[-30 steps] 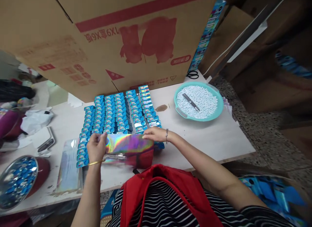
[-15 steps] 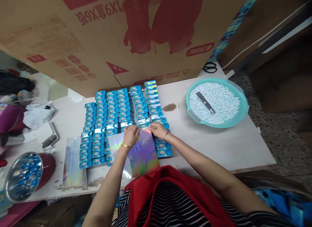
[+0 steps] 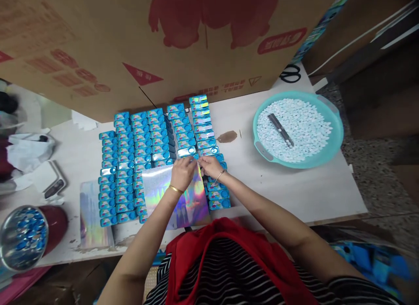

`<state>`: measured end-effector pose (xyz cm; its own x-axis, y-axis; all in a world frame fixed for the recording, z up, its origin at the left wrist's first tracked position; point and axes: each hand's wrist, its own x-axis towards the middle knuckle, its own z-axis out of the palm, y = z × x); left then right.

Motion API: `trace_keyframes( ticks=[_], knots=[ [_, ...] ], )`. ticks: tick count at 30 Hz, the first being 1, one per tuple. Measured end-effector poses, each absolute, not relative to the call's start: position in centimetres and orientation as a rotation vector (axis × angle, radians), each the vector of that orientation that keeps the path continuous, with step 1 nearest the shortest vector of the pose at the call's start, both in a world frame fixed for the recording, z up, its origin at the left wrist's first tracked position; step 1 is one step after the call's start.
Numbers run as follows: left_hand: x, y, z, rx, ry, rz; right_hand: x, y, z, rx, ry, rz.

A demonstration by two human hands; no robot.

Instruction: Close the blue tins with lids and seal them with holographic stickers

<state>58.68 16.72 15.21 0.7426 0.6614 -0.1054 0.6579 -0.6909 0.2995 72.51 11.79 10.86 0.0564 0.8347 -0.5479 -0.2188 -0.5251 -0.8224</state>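
A shiny holographic sheet (image 3: 176, 200) lies tilted over the front of the rows of small blue boxes (image 3: 126, 165), close to the red apron. My left hand (image 3: 183, 171) is closed on its upper edge, fingers pinched near the upper right corner. Right beside it, my right hand (image 3: 211, 167) pinches at that same corner, fingertips almost meeting the left ones. Whether a small piece is between the fingertips is too fine to see. Some boxes in the right-hand column carry shiny patches on top. The boxes under the sheet are partly hidden.
A turquoise basin (image 3: 337, 141) of white tablets stands right, with a dark flat tool (image 3: 279, 129) on them. Black scissors (image 3: 290, 73) lie behind. A large cardboard carton (image 3: 108, 43) walls the back. Left are another holographic sheet (image 3: 93, 226), a scale (image 3: 52, 178) and a metal bowl (image 3: 44, 248).
My left hand has slid rightward along the sheet's upper edge toward the corner, and my right fingers have drawn in close to it. The head view has shifted slightly.
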Motion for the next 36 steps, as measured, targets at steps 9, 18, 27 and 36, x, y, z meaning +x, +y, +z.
trace_keyframes(
  ticks=[9,18,27,36],
  knots=[
    [56.2,10.9,18.8,2.47,0.901,0.17,73.1,12.1,11.3,-1.593,-0.736,1.615],
    [59.4,12.4,20.7,1.285,1.451,0.91,73.9,8.8,14.4,-1.57,-0.709,1.164],
    [63.3,13.9,16.0,0.927,1.366,0.868,75.4,7.3,14.7,-1.522,-0.547,1.115],
    [67.7,18.0,12.1,1.61,1.592,0.855,81.6,12.7,11.0,-1.861,-0.999,0.749]
  ],
)
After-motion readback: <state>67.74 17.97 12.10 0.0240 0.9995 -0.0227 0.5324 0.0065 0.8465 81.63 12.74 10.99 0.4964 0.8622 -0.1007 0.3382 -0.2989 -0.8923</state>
